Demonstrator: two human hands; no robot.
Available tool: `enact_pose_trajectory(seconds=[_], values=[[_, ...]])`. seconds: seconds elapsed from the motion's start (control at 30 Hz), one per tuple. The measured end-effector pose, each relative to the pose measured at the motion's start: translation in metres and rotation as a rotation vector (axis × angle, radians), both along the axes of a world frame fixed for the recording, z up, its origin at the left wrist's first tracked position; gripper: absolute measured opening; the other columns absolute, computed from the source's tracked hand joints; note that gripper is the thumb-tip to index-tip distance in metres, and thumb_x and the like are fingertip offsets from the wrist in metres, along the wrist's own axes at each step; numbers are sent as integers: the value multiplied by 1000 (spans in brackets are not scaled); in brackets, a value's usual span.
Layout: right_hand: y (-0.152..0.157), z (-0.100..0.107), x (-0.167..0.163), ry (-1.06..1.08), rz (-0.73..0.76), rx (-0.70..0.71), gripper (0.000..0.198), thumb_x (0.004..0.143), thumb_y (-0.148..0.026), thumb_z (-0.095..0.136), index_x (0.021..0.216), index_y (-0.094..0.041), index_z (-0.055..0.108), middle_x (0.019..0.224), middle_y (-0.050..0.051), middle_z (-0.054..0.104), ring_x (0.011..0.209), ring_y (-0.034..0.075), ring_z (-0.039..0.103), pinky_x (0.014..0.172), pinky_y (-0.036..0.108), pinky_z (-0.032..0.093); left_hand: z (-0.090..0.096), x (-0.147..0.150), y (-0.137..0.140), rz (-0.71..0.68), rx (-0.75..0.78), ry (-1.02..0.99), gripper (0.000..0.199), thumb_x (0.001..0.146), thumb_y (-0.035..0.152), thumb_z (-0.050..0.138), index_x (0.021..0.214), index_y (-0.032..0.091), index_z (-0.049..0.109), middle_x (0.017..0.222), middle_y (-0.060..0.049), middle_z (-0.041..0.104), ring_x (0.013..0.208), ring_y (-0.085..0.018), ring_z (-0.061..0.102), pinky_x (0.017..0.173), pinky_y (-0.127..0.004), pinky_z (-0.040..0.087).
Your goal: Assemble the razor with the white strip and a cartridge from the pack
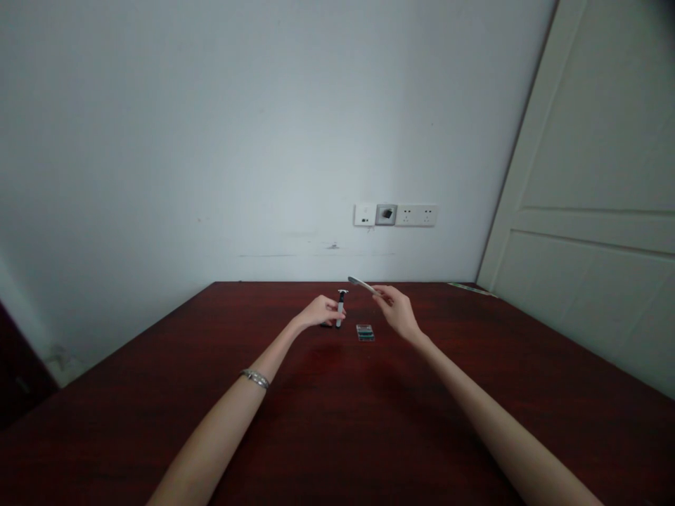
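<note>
My left hand is closed around the handle of a razor. The razor stands upright with its T-shaped head at the top, and its handle is pale and black. In my right hand is a slim pale stick with a dark grey head, tilted up toward the left; whether it is a brush cannot be made out. Below and between the hands, a small clear pack with green and dark bands lies on the table. A small dark thing shows under my left hand, mostly hidden.
The dark red wooden table reaches back to a white wall. Sockets and a switch plate are set in the wall above it. A flat patterned strip lies at the back right edge, beside a pale panelled door.
</note>
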State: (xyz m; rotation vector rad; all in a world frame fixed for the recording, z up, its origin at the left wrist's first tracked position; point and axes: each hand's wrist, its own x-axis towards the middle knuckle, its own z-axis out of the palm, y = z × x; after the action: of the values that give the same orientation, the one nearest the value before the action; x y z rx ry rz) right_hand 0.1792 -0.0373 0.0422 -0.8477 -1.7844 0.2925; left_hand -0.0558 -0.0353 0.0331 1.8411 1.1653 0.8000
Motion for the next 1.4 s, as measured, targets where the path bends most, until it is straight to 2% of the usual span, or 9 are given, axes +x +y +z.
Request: enact_pose_trajectory(seconds=[0.1, 0.2, 0.33, 0.5, 0.77, 0.9, 1.13, 1.4], values=[[-6, 2, 5, -155, -109, 115, 30, 85, -24, 43, 107, -20, 63, 94, 8, 62, 82, 17, 57, 76, 27, 43, -2, 1, 2, 22, 32, 5, 34, 66, 33, 66, 92, 11, 68, 81, -9, 68, 66, -14, 61, 57, -24, 49], [-9, 1, 4, -291, -191, 183, 34, 88, -21, 40, 115, -25, 60, 93, 6, 60, 77, 15, 56, 71, 25, 42, -5, 1, 3, 30, 58, -7, 33, 66, 33, 66, 90, 11, 68, 78, -8, 68, 62, -13, 60, 55, -23, 48], [-8, -5, 0, -378, -187, 316, 35, 88, -19, 41, 118, -27, 58, 90, 6, 59, 73, 14, 55, 67, 25, 40, -8, 1, 6, 39, 50, -12, 29, 65, 31, 67, 85, 10, 69, 73, -7, 67, 60, -12, 60, 54, -22, 48], [-4, -10, 2, -374, -201, 427, 37, 87, -15, 42, 118, -28, 58, 90, 5, 59, 81, 15, 54, 76, 29, 38, -10, -3, 6, 33, 33, -36, 29, 64, 28, 67, 86, 10, 69, 73, -7, 67, 61, -12, 61, 56, -22, 50], [14, -12, 24, -383, -232, 467, 40, 85, -11, 43, 117, -27, 59, 91, 5, 59, 82, 16, 53, 76, 30, 37, -3, -6, 2, 63, 49, -57, 24, 64, 25, 67, 82, 9, 68, 70, -6, 66, 61, -12, 61, 56, -22, 50], [16, -5, 17, -348, -228, 466, 39, 86, -12, 42, 117, -28, 59, 91, 5, 59, 82, 16, 53, 74, 29, 37, 2, 0, 1, 95, 70, -103, 25, 66, 22, 66, 87, 8, 67, 70, -6, 67, 59, -12, 60, 55, -23, 49], [20, 14, 3, -354, -238, 477, 37, 86, -14, 45, 117, -30, 59, 91, 5, 59, 82, 16, 54, 71, 30, 35, 2, 6, 1, 117, 267, -69, 20, 69, 18, 60, 87, 10, 63, 75, -6, 66, 66, -14, 62, 63, -24, 48], [24, 15, 0, -361, -153, 510, 36, 87, -12, 44, 115, -29, 60, 91, 5, 59, 84, 16, 53, 74, 30, 35, 4, 2, -5, 135, 468, 112, 11, 72, 19, 55, 82, 15, 57, 78, -4, 66, 72, -14, 63, 66, -23, 46]])
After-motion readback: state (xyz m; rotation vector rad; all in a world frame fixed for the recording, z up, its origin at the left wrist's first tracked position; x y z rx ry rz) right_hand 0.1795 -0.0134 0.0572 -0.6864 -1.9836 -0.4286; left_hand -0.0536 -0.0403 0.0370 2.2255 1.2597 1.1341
